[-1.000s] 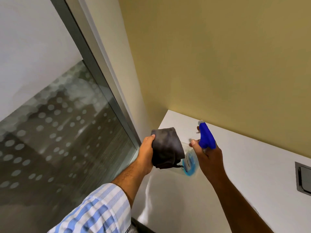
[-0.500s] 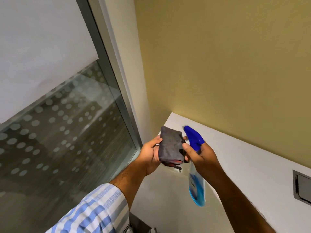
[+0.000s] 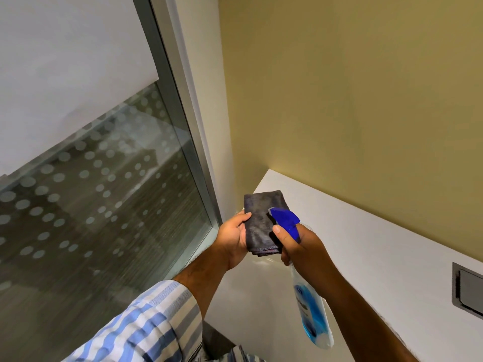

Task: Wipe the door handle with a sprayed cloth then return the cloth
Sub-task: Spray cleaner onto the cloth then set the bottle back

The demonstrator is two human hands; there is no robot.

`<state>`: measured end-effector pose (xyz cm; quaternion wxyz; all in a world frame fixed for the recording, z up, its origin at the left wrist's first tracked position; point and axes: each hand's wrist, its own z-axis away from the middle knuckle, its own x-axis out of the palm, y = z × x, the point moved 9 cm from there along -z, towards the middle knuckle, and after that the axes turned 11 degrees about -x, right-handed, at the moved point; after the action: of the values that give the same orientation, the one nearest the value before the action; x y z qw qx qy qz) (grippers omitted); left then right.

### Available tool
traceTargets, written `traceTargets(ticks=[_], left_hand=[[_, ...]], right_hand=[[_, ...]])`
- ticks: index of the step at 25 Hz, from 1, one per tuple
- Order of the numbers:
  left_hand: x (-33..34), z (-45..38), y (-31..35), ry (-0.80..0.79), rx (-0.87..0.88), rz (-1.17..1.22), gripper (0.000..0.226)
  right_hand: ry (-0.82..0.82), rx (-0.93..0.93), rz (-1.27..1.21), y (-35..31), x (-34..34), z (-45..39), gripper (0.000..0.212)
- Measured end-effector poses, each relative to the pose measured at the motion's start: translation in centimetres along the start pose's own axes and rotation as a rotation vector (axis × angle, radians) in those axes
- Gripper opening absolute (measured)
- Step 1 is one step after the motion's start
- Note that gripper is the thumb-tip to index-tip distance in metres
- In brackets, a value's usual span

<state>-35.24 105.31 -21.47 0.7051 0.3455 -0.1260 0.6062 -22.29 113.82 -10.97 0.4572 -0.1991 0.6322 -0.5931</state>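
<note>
While the head camera looked down over both forearms, the left hand point(image 3: 234, 237) held a folded dark grey cloth point(image 3: 262, 226) just below the centre of the frame, thumb pressed on its near face and the fingers wrapped behind it, so the cloth stood nearly upright with its stitched hem at the bottom. Right beside it, at about three o'clock from the cloth, the right hand point(image 3: 303, 246) was closed around the neck of a spray bottle point(image 3: 312, 313), the index finger lying along the front of the blue trigger head point(image 3: 285, 219), whose nozzle pointed at the cloth and overlapped its right edge. The bottle's clear body, with blue liquid inside, hung down towards five o'clock from that hand. Behind the hands a white counter point(image 3: 366, 244) ran off towards three o'clock against a yellow wall point(image 3: 352, 100), with a grey recessed plate point(image 3: 469, 291) set in it at the right edge. At nine o'clock stood a glass panel point(image 3: 91, 192) with frosted dots, edged by a metal frame point(image 3: 180, 108). A blue-and-white striped sleeve point(image 3: 146, 325) covered the left arm at seven o'clock. The door handle did not show in this view.
</note>
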Motion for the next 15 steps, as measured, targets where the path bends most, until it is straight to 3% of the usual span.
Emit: traceTargets(ticks=[8, 15], left_hand=[[0.7, 0.8, 0.5, -0.015, 0.033, 0.041, 0.038], [0.6, 1.2, 0.8, -0.001, 0.073, -0.073, 0.030]], right_hand=[[-0.021, -0.012, 0.157, 1.0, 0.6, -0.7, 0.024], [0.018, 0.016, 0.185, 2.4, 0.5, -1.1, 0.029]])
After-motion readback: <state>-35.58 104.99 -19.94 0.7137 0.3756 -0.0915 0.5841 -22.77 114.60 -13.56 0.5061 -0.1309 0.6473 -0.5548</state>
